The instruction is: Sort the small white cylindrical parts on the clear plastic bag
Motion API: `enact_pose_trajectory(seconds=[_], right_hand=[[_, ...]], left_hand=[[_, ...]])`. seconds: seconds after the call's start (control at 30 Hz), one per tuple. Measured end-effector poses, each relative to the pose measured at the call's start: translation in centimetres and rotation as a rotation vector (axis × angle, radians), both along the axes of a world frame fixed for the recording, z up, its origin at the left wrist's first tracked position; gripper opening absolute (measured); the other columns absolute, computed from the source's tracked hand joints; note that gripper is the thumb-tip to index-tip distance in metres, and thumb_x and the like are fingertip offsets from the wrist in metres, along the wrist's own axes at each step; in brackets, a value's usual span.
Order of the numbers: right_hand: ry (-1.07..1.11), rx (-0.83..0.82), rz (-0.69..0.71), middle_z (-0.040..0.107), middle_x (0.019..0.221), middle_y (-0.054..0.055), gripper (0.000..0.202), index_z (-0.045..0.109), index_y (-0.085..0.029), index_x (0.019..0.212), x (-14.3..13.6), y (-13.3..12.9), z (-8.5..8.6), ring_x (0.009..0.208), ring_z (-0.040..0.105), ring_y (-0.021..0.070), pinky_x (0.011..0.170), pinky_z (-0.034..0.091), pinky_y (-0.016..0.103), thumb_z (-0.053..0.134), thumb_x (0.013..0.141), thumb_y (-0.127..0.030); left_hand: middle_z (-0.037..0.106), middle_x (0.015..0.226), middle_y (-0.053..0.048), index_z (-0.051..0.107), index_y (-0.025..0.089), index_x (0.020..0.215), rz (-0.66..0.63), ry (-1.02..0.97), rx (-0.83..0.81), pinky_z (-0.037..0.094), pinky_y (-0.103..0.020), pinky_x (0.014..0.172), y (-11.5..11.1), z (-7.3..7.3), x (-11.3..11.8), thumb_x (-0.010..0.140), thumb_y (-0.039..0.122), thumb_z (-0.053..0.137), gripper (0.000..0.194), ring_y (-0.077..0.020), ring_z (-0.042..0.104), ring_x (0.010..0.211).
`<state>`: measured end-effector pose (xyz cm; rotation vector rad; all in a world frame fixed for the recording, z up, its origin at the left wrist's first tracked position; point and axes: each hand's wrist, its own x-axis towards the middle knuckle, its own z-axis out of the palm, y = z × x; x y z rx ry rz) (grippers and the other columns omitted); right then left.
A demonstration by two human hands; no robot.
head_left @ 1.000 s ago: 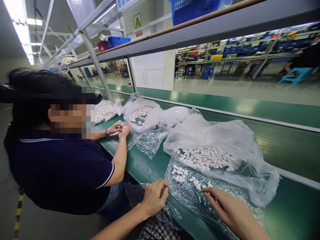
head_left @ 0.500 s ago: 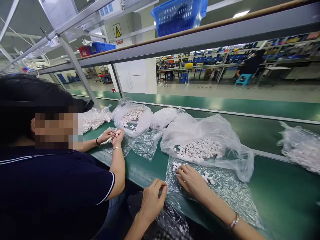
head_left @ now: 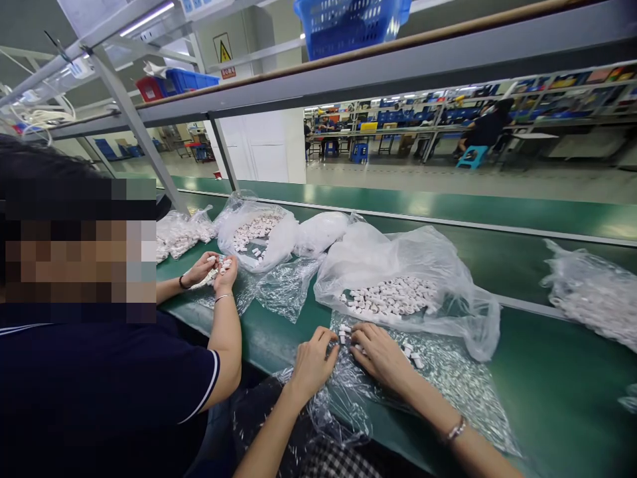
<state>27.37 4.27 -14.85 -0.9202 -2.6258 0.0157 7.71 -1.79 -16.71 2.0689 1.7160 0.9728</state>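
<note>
sitting at the far left, a person (head_left: 99, 392) in a dark blue shirt has small white bits in both hands. behind those hands is a full bag (head_left: 183, 234) of pale bits. next comes a cloudy bag (head_left: 281, 245) that lies open with white bits inside, then a small puffy bag (head_left: 322, 234) just beside it. all of these lie on the green worktop (head_left: 562, 378).

near the front edge, the left hand (head_left: 309, 365) has bent fingers with a narrow gap to the thumb, and i see nothing in that gap. just right of its tips are the loose white pieces (head_left: 344, 332), on a thin clear sheet (head_left: 462, 382). the right hand (head_left: 381, 355) bends down over them, close to the left one. i cannot tell if its fingers grip a piece. more pieces lie right of that hand. behind it, the big cloudy bag (head_left: 428, 255) is open, with a white pile (head_left: 393, 297) in its mouth. far right is another clear bag (head_left: 594, 299) of pale bits.
</note>
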Motion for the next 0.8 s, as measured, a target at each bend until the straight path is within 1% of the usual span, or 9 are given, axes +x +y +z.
enact_pose_trajectory(seconds=[0.07,0.17,0.23,0.3,0.43,0.53,0.6,0.7,0.8], right_hand=[[-0.011,-0.005,-0.007,0.059,0.110,0.011,0.006,0.054,-0.019,0.096,0.9,0.2,0.0,0.101,0.056,0.0270,0.084,0.048,0.042,0.048,0.095,-0.019],[0.006,-0.015,-0.018,0.058,0.111,0.011,0.007,0.055,-0.019,0.098,1.9,0.5,0.2,0.102,0.056,0.0262,0.086,0.046,0.042,0.048,0.097,-0.021],[0.032,-0.011,-0.021,0.058,0.110,0.010,0.008,0.055,-0.019,0.099,2.0,0.6,0.4,0.101,0.056,0.0257,0.086,0.046,0.041,0.047,0.098,-0.021],[0.051,-0.004,-0.021,0.059,0.108,0.010,0.009,0.055,-0.019,0.100,1.6,0.7,0.6,0.100,0.056,0.0254,0.085,0.046,0.040,0.046,0.098,-0.019],[0.055,-0.001,-0.024,0.061,0.108,0.009,0.014,0.054,-0.018,0.110,-0.1,0.7,0.8,0.101,0.056,0.0259,0.084,0.046,0.039,0.052,0.096,-0.019],[0.025,0.033,-0.052,0.061,0.110,0.011,0.026,0.054,-0.016,0.117,-1.5,0.7,0.5,0.103,0.055,0.0284,0.084,0.046,0.041,0.060,0.093,-0.025],[-0.002,0.059,-0.076,0.062,0.108,0.012,0.030,0.054,-0.015,0.118,-2.1,0.8,0.2,0.100,0.056,0.0291,0.083,0.047,0.042,0.062,0.092,-0.029],[-0.035,0.055,-0.093,0.062,0.103,0.012,0.027,0.055,-0.015,0.115,-2.6,1.1,0.0,0.096,0.056,0.0287,0.081,0.047,0.042,0.061,0.093,-0.028],[-0.039,0.000,-0.056,0.062,0.104,0.011,0.021,0.057,-0.016,0.110,-2.6,1.2,0.4,0.097,0.056,0.0280,0.082,0.048,0.041,0.061,0.090,-0.021]], left_hand=[[0.063,0.109,-0.002,0.057,0.025,0.109,0.009,-0.002,-0.002,0.046,-0.027,0.067,0.0,-0.1,0.0,0.096,0.025,0.051,0.014,-0.0169,0.065,0.081],[0.063,0.109,-0.002,0.058,0.024,0.108,0.020,-0.001,-0.010,0.044,-0.027,0.062,-0.2,0.0,0.1,0.097,0.026,0.050,0.014,-0.0142,0.062,0.071],[0.063,0.109,-0.002,0.059,0.024,0.106,0.018,0.004,-0.025,0.042,-0.026,0.060,-0.3,0.2,0.1,0.098,0.028,0.048,0.014,-0.0124,0.060,0.064],[0.063,0.109,-0.002,0.059,0.024,0.106,0.017,0.008,-0.042,0.042,-0.026,0.059,-0.3,0.3,0.2,0.099,0.029,0.046,0.016,-0.0115,0.059,0.063],[0.063,0.109,0.000,0.060,0.026,0.106,0.019,0.011,-0.053,0.043,-0.024,0.064,-0.4,0.4,0.3,0.098,0.026,0.047,0.015,-0.0128,0.063,0.072],[0.063,0.109,0.001,0.060,0.026,0.105,0.022,-0.006,-0.054,0.045,-0.025,0.068,-0.3,0.4,0.2,0.097,0.025,0.049,0.014,-0.0145,0.065,0.080],[0.063,0.109,0.000,0.060,0.026,0.104,0.026,-0.022,-0.056,0.045,-0.025,0.070,-0.3,0.4,0.2,0.097,0.026,0.049,0.013,-0.0158,0.066,0.084],[0.064,0.108,0.000,0.060,0.025,0.104,0.028,-0.036,-0.062,0.045,-0.026,0.073,-0.3,0.4,0.2,0.098,0.026,0.048,0.014,-0.0167,0.065,0.088],[0.063,0.107,0.000,0.060,0.025,0.103,0.024,-0.052,-0.068,0.045,-0.026,0.075,-0.2,0.4,0.1,0.098,0.026,0.048,0.013,-0.0166,0.065,0.090]])
